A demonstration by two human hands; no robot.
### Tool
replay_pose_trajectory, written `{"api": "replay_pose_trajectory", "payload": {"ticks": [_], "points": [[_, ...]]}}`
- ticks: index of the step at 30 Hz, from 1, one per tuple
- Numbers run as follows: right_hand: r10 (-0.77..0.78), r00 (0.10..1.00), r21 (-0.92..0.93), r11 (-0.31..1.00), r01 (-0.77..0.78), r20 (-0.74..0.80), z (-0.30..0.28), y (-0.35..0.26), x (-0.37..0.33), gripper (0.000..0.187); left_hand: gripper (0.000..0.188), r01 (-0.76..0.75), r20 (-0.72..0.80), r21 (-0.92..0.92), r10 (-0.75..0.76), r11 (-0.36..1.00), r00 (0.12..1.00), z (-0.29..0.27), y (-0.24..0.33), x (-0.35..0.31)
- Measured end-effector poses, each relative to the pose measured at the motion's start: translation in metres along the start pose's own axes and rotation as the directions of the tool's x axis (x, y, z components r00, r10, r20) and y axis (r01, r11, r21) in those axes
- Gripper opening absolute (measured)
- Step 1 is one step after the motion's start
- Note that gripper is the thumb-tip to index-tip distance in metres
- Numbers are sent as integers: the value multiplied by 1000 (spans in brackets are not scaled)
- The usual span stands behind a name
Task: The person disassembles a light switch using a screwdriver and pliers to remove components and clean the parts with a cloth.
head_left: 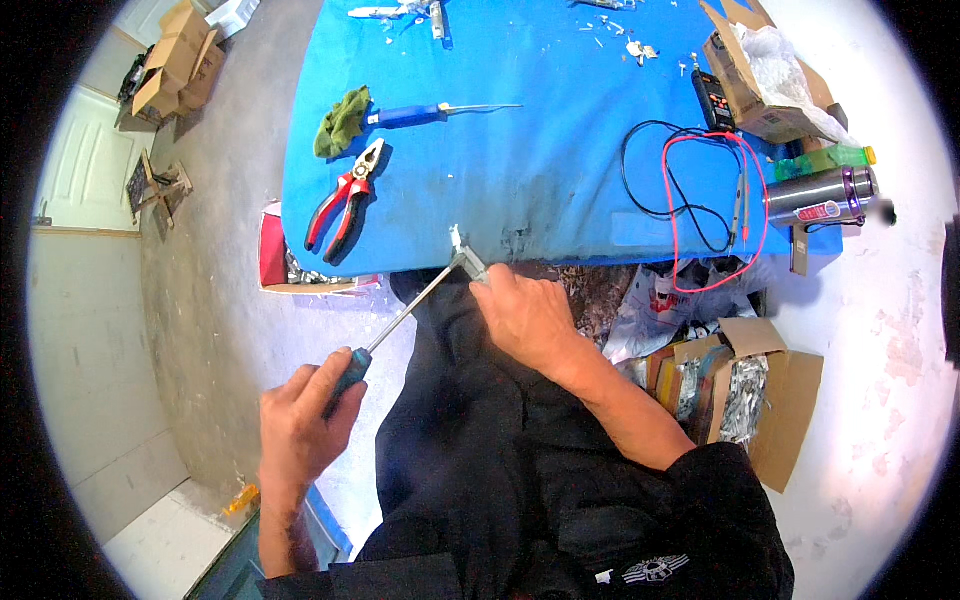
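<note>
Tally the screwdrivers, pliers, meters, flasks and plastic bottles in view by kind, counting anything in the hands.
Screwdrivers: 2 (held screwdriver in the left hand, loose screwdriver on the blue table)
Combination pliers: 1
Multimeter: 1
Steel flask: 1
Green plastic bottle: 1
Total: 6

A grey floor (230,220) is stretching left of a blue-covered table (560,130). A pale door (90,155) is standing farther left
</note>
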State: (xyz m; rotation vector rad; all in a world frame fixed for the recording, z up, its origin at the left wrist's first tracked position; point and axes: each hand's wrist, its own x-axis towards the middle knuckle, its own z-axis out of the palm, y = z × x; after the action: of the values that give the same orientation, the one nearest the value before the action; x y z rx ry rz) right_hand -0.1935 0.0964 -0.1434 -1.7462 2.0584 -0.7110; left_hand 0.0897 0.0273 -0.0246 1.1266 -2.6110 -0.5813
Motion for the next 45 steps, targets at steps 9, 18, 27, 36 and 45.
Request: {"api": "replay_pose_trajectory", "payload": {"ticks": [9,18,27,36,45], "points": [[-4,1000,5,1000,4,-1,-2,-1,2,27,35,106,6,-184,-107,977,994,-6,-3,6],[-18,999,33,999,20,-51,0,2,2,31,43,-48,18,121,46,991,999,-8,14,2],[-11,1000,123,992,14,-19,-1,8,5,25,34,301,201,-424,-235,854,951,-2,-32,12],[14,1000,117,993,-16,16,-4,8,5,26,40,11,-11,-90,-12,996,1000,-3,-4,2],[44,999,138,989,-45,9,-3,4,2,26,40,11,-54,-67,-15,998,998,0,0,-3]]}}
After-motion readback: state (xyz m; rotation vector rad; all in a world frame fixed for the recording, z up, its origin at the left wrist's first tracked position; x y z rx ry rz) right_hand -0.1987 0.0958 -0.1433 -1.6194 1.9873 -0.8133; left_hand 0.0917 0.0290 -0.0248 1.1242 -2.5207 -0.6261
